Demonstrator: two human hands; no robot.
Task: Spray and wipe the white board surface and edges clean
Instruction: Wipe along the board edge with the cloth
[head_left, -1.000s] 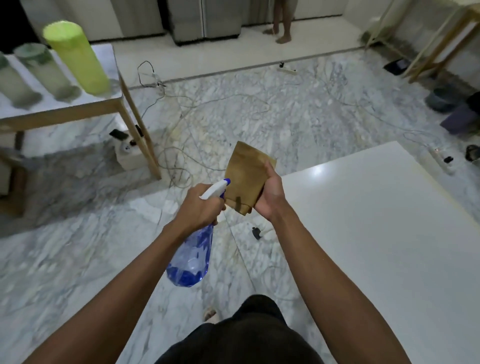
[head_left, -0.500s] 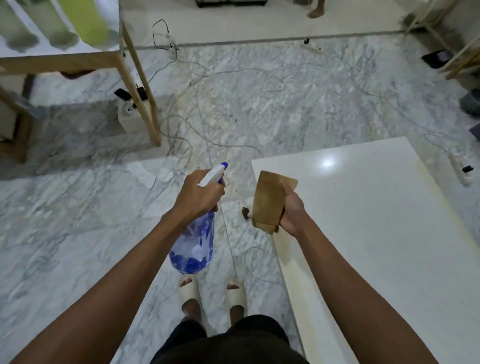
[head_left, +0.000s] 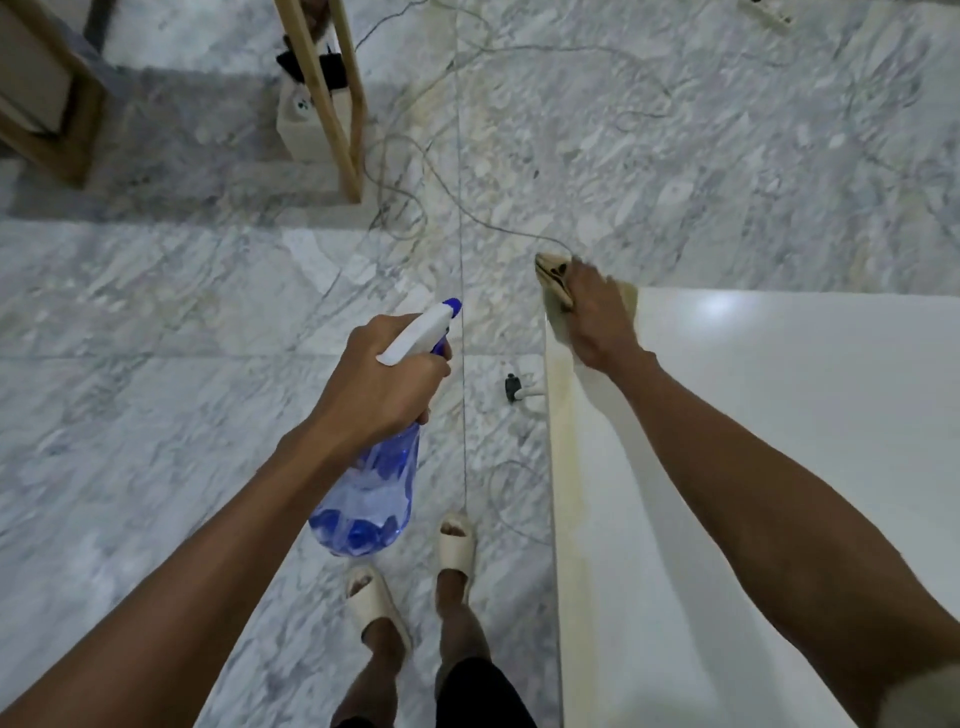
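Right hand (head_left: 597, 317) pressing cloth (head_left: 553, 283) on board (head_left: 779, 415) far-left corner, grip clamped on cloth. Left hand (head_left: 379, 384) gripping bottle (head_left: 369, 493). Advice: keeping cloth flat, wrapping over edge.

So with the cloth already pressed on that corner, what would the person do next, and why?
Probably draw the right hand and its tan cloth back along the white board's near-left edge. The cloth sits on the far-left corner, and a yellowish film runs down that edge toward the person. The left hand holds the spray bottle off to the side, over the floor.
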